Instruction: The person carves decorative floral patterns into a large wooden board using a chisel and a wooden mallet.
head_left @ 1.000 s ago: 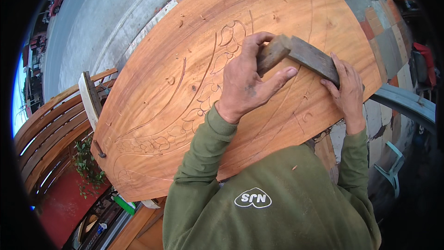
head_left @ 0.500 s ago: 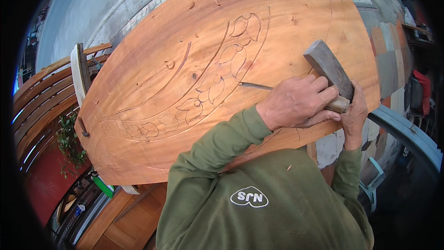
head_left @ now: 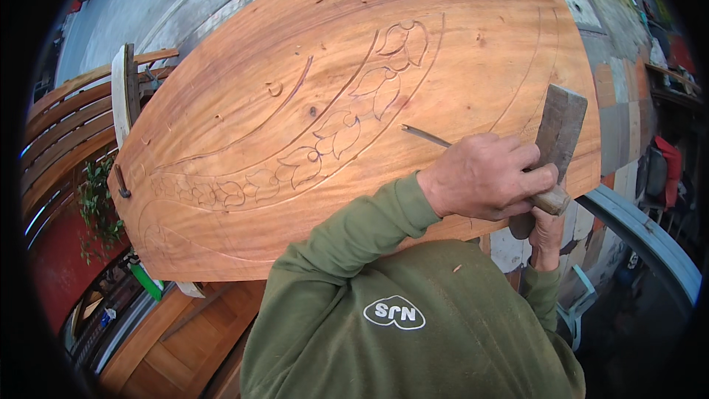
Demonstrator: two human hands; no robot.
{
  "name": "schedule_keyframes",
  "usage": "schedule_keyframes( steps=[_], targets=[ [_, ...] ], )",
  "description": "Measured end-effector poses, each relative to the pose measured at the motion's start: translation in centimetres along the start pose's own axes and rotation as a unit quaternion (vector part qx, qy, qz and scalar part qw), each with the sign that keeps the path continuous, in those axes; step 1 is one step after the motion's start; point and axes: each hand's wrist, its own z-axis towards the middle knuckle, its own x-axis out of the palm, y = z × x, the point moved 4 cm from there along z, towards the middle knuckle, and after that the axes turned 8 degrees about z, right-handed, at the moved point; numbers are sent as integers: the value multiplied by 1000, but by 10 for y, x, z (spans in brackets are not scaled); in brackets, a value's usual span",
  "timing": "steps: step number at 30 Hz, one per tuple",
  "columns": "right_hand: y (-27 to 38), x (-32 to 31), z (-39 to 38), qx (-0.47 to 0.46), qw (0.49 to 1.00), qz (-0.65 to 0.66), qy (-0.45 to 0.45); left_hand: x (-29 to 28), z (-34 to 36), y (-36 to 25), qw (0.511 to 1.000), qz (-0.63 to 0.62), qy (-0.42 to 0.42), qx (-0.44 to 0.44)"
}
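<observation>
My left hand (head_left: 489, 176) is closed round the wooden handle of a carving gouge (head_left: 428, 136). The gouge's thin metal blade points left over a large, reddish-brown wooden panel (head_left: 473, 59); whether its tip touches the wood I cannot tell. Beside it, my right hand (head_left: 547, 235) grips a wooden mallet (head_left: 563, 122) by the handle, partly hidden behind my left hand. The mallet's blocky head stands up past the gouge handle's end. Left of the blade, a band of carved and drawn leaves and flowers (head_left: 299, 166) curves across the panel, bordered by grooves.
Several curled shavings (head_left: 275, 89) lie on the panel. At its left edge is a small dark tool or fitting (head_left: 121, 182). A slatted wooden bench (head_left: 70, 129) and a leafy plant (head_left: 100, 210) stand beyond. Blue-grey curved furniture (head_left: 642, 240) is at right.
The mallet has turned more upright, and my right hand has come nearer my body. The gouge tip has shifted right, off the carved border line. The view has tilted slightly.
</observation>
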Motion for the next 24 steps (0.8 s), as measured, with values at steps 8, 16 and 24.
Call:
schedule_keyframes(
  steps=[8, 16, 24],
  targets=[
    [42, 1, 14, -89, 992, -68, 64, 9, 6, 25, 990, 139, -27, -6],
    [23, -15, 28, -5, 999, -34, -22, 11, 39, 6, 985, 42, -157, -53],
    [53, 16, 54, -7, 988, -116, 104, 31, 44, 65, 949, 276, -141, -66]
  ],
)
